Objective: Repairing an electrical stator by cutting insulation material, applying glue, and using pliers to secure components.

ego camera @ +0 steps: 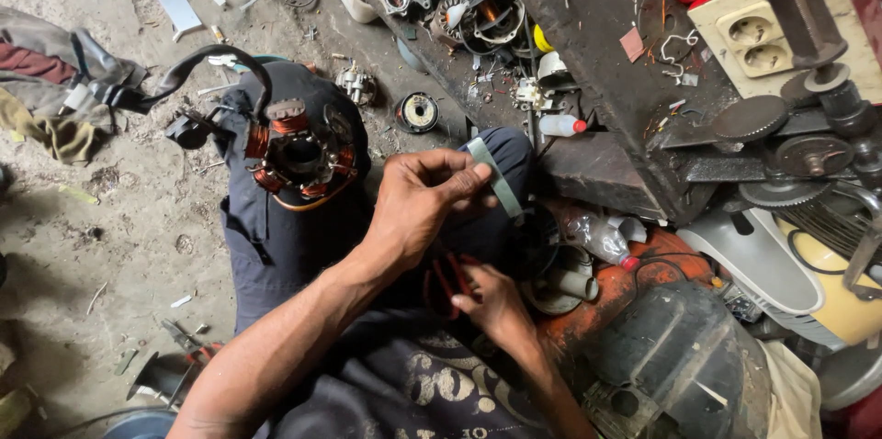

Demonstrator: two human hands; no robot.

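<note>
My left hand (424, 200) is raised over my lap and pinches a thin grey-green strip (496, 180) that slants down to the right. Lower down, my right hand (491, 303) grips the red handles of a tool (447, 281), probably scissors or pliers, whose working end is hidden behind the left hand. A round stator (301, 156) with copper-wound coils and a black cable rests on my left knee, apart from both hands.
A dark workbench (602, 53) on the right carries a cream double socket (767, 35), gears (751, 118) and scraps. Motor parts (478, 12) litter the dirt floor ahead. A plastic bottle (597, 235) and an orange-black machine (661, 347) sit close on my right.
</note>
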